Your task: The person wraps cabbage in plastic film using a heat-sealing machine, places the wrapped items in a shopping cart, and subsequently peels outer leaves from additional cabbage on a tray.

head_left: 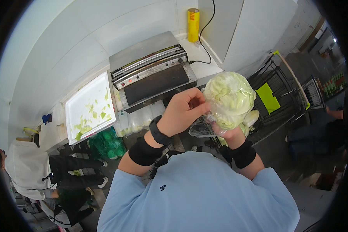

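Note:
A round pale-green cabbage (pixel 230 96) in clear plastic film is held up in front of me, to the right of the wrapping machine. From below, my right hand (pixel 231 134) supports it, the fingers mostly hidden under the cabbage. My left hand (pixel 183 110) is at the cabbage's left side, thumb and forefinger pinched on the clear film (pixel 201 129). A loose fold of that film hangs beneath, between the two hands. Another pale vegetable (pixel 251 118) shows just past the cabbage's right edge.
The metal wrapping machine (pixel 154 73) stands on the counter, with a yellow roll (pixel 193 25) behind. To its left, a white tray (pixel 70 116) carries leaf scraps. A black shopping cart (pixel 276 96) is at right. People in a white top (pixel 27 168) and dark clothes (pixel 315 135) are nearby.

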Demonstrator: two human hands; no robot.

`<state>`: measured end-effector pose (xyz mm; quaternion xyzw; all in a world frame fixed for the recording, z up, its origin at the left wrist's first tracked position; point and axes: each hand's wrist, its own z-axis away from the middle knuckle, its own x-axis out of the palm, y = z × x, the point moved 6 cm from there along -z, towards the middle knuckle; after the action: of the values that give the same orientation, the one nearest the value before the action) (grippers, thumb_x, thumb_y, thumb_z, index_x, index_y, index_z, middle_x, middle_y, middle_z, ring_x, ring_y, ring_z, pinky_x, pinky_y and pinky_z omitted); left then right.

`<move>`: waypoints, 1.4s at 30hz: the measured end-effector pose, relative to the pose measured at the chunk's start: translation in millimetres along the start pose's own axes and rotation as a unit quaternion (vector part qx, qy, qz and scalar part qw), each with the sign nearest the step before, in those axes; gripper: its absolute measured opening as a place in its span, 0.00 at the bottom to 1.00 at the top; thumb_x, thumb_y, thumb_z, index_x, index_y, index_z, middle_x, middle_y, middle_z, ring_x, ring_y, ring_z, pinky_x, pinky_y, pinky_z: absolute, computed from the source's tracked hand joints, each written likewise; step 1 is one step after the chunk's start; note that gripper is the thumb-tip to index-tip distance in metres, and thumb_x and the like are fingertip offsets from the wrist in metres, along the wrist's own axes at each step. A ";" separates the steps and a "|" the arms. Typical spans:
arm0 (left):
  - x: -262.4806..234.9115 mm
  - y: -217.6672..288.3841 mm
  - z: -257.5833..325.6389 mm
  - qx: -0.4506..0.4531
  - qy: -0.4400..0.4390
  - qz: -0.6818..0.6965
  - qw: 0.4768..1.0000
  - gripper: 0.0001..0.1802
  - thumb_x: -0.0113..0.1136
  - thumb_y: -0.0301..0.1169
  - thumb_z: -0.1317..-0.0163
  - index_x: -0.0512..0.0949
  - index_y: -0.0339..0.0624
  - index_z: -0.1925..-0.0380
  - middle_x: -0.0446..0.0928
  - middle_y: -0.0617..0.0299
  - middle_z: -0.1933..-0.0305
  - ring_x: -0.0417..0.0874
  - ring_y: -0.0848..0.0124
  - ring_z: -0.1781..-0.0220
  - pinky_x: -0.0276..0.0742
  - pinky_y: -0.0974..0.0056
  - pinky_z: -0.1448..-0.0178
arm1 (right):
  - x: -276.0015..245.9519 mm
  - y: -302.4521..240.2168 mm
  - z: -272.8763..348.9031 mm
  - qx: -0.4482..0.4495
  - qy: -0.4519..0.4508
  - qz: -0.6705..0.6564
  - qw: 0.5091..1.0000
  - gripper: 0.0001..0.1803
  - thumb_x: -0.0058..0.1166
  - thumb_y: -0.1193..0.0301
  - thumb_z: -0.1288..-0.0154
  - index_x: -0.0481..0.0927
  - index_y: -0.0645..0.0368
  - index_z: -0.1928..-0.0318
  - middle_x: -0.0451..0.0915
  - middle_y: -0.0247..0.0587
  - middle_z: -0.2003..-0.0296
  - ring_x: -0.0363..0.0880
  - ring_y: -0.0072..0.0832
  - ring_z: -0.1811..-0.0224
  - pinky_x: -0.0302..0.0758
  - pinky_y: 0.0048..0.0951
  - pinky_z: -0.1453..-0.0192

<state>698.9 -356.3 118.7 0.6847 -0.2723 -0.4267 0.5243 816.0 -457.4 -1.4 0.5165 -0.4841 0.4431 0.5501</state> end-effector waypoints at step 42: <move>21.5 18.6 11.4 0.149 0.039 0.100 0.983 0.03 0.56 0.25 0.34 0.75 0.38 0.63 0.72 0.63 0.61 0.71 0.76 0.62 0.68 0.71 0.52 | 18.4 13.2 -6.9 0.020 -0.071 0.033 0.997 0.30 0.37 0.46 0.27 0.67 0.53 0.36 0.74 0.49 0.43 0.80 0.40 0.51 0.84 0.42 0.61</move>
<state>700.8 -385.1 128.9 0.7405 -0.3793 -0.2997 0.4669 806.0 -449.7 18.6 0.5416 -0.5299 0.4327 0.4885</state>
